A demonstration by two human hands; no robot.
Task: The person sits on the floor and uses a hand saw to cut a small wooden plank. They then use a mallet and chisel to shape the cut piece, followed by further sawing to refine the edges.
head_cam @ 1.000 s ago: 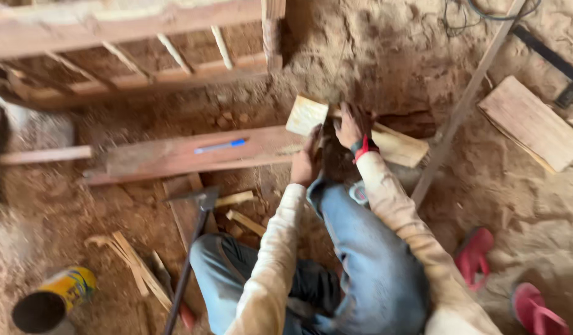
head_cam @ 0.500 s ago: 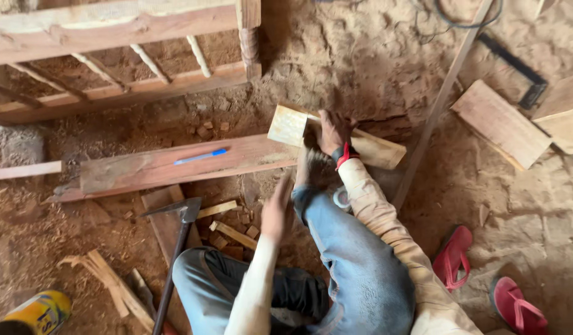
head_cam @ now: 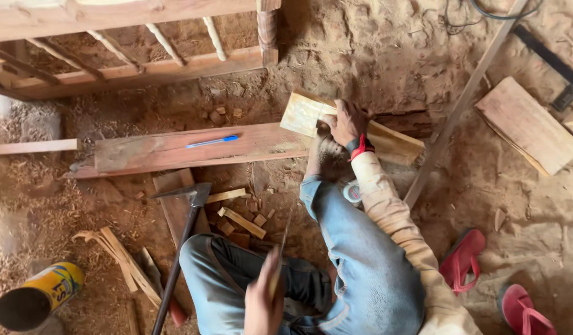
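Held the pale wood block (head_cam: pixel 302 111) down with the right hand (head_cam: pixel 347 122) at top middle, gripped a thin tool (head_cam: pixel 280 248) in the left hand (head_cam: pixel 264 304) at bottom, probably safest with fingers clear.

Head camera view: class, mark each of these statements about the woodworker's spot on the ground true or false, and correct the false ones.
1. The right hand rests on a pale wooden block. True.
2. A blue pen lies on the long plank. True.
3. The left hand grips the adze. False: it holds a thin blade-like tool; the adze lies apart.
4. The sandals are green. False: red.
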